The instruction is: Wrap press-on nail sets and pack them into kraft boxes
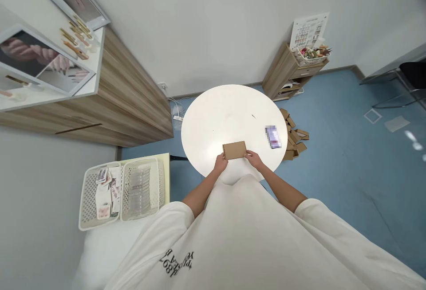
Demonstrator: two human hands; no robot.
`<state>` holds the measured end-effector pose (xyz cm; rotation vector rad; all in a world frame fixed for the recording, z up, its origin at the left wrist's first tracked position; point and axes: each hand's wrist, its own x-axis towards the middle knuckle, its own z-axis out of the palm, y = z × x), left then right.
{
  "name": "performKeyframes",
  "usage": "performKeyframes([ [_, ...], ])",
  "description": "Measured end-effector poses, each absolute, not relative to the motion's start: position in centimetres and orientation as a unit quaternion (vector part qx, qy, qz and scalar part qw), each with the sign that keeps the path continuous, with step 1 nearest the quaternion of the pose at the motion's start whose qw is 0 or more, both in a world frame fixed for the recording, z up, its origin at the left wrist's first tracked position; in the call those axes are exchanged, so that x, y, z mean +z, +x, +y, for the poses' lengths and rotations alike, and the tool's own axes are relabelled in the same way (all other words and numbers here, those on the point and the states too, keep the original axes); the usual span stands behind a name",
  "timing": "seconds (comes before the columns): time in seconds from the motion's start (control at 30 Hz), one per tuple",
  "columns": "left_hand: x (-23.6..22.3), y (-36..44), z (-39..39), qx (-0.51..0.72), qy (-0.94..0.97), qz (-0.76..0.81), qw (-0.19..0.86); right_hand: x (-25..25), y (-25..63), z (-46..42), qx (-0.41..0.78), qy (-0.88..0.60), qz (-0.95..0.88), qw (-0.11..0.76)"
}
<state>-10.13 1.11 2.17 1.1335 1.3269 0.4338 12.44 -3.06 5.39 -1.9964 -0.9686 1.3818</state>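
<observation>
The person stands at the near rim of a round white table [229,103], and almost all of its top lies open beyond them. Two hands are at work, and just one cardboard box [234,150] sits between them, close to that near rim. The left hand [220,163] grips the box's near left corner and the right hand [254,159] its near right corner, so the hands are apart but clamped on the same box, which sits just ahead of the fingers.

There's one blurred purple packet [273,137] on the table, near the right rim and well apart from the box (a tiny dark mark lies beyond it, too small to make out). Past that rim, on the blue floor [333,148], is a heap of flat cardboard pieces [293,137] - too overlapped to count - with plenty of open floor to the right of it.

To the person's left are two white plastic baskets [87,197] [141,188], side by side on a pale yellow surface [164,179] and packed with small packets. A long wooden cabinet [133,108] runs along the left wall, and one small wooden drawer unit [286,70] stands against the far wall.
</observation>
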Motion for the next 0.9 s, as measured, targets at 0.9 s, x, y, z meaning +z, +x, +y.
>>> performKeyframes([
  [0.9,9.8,18.0,-3.4,0.176,0.569,0.509,0.621,9.2,40.4,-13.9,0.430,-0.740,-0.352,0.380],
])
